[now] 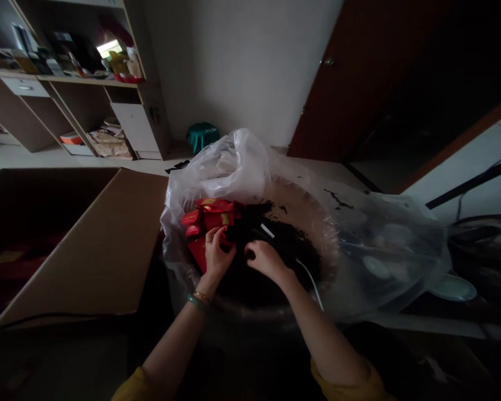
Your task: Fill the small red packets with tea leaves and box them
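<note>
Red packets (206, 220) lie heaped at the left inner side of a wide round basket (313, 223) that is lined with a big clear plastic bag (379, 250). Beside them, filling the middle of the basket, sits a mound of dark loose stuff (275, 245), too dim to tell what it is.

From the head camera, the left hand (217, 253) rests on the lower edge of the packets, its fingers curled around one of them. A green bangle and a thin gold one (199, 299) circle that wrist. The right hand (265, 257) lies just beside it on the dark mound, fingers bent down into it; whether it grips anything cannot be told. A thin white cord (311, 278) runs along the right forearm. Both sleeves are yellow.

To the left stands a large open cardboard box (96, 250), one flap leaning toward the basket. Behind it, wooden shelves (67, 83) hold papers and small boxes. A green stool (202, 135) stands against the white wall, next to a dark brown door (359, 78).
</note>
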`<move>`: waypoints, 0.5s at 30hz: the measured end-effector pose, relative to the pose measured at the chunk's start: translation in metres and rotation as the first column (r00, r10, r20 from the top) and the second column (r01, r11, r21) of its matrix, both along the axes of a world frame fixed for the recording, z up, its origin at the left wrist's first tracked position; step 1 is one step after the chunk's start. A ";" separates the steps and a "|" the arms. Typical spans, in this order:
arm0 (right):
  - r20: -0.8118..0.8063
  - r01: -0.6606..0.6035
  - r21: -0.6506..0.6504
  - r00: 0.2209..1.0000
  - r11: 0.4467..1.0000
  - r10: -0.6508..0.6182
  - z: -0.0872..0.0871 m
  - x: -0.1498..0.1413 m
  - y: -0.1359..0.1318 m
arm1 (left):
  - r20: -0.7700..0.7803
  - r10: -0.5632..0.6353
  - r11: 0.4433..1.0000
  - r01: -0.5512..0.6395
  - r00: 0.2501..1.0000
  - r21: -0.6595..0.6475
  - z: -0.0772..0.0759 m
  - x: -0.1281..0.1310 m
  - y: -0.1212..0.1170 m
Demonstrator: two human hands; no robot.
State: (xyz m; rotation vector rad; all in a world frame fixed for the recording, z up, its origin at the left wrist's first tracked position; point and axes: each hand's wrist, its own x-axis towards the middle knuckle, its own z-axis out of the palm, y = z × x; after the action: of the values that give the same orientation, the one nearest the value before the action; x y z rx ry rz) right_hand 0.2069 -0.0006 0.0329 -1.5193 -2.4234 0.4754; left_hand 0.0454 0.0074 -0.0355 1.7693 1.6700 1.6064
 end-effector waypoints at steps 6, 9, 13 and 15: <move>-0.448 0.070 0.154 0.894 0.986 0.006 0.039 0.005 0.013 | -0.046 -0.013 1.000 0.014 0.999 0.022 -0.001 0.001 0.001; -0.464 0.046 0.149 0.885 0.988 0.029 0.043 -0.013 0.016 | -0.048 -0.019 1.000 0.020 0.999 0.023 -0.003 0.000 0.001; -0.501 0.074 0.140 0.865 0.987 0.006 0.035 -0.024 0.017 | -0.029 -0.034 0.999 0.034 0.999 0.008 -0.004 0.000 0.002; -0.533 0.120 0.147 0.846 0.982 -0.023 0.031 -0.020 0.018 | -0.023 -0.034 0.999 0.034 0.999 0.000 -0.003 0.000 0.002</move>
State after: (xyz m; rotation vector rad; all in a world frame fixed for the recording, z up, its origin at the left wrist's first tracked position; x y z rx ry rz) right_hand 0.1868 0.0174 0.0638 -1.1999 -1.9146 0.5624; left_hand 0.0457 0.0092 -0.0385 1.8135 1.6404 1.5779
